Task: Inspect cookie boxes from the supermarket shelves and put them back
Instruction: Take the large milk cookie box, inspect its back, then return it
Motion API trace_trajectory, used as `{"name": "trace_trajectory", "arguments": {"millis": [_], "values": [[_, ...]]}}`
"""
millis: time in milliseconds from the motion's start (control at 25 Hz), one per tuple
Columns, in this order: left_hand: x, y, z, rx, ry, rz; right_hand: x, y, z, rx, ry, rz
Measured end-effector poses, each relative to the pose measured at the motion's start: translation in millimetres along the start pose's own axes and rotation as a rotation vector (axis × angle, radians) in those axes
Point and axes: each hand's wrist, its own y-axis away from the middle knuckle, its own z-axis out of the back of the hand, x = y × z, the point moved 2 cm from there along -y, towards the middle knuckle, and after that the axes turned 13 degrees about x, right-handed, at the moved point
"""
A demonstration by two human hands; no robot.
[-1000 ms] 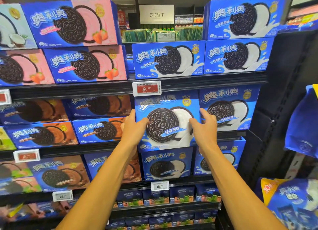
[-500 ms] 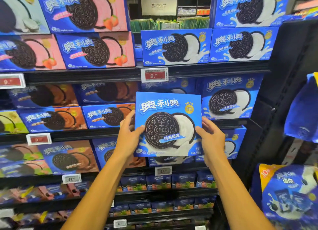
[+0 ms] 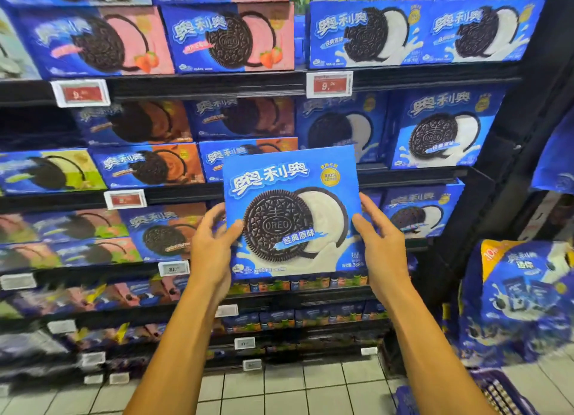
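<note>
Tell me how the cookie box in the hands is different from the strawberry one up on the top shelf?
The held blue Oreo box shows white cream; the strawberry Oreo box shows pink cream and strawberries. The held box is off the shelf, gripped by the left hand and right hand; the strawberry box sits on the shelf. Both show a dark cookie on blue.

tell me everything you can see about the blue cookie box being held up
The box is flat, squarish and looks like glossy cardboard, with a blue front that faces the camera. It shows white Chinese lettering on top, a gold round seal at upper right, a dark OREO cookie beside a white cream disc, and a milk splash below. It is upright, slightly tilted, closed, and held off the shelves. The left hand and right hand grip its lower side edges, thumbs on the front.
</note>
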Motion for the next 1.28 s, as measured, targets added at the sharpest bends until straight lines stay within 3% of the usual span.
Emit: {"name": "trace_trajectory", "arguments": {"millis": [280,840,1000,1280], "values": [[2.3,40.2,36.8,0.088,0.197,0.082,-7.7,35.8,-26.3,-0.029,0.015,0.003],[10.6,75.5,62.3,0.192,0.199,0.001,-13.3,79.2,-43.6,0.033,0.109,0.053],[11.6,75.1,57.1,0.181,0.179,0.004,-1.9,78.6,-42.5,0.090,0.205,0.092],[13.3,65.3,34.6,0.150,0.156,-0.007,-8.3,65.6,-19.1,0.073,0.154,0.088]]}}
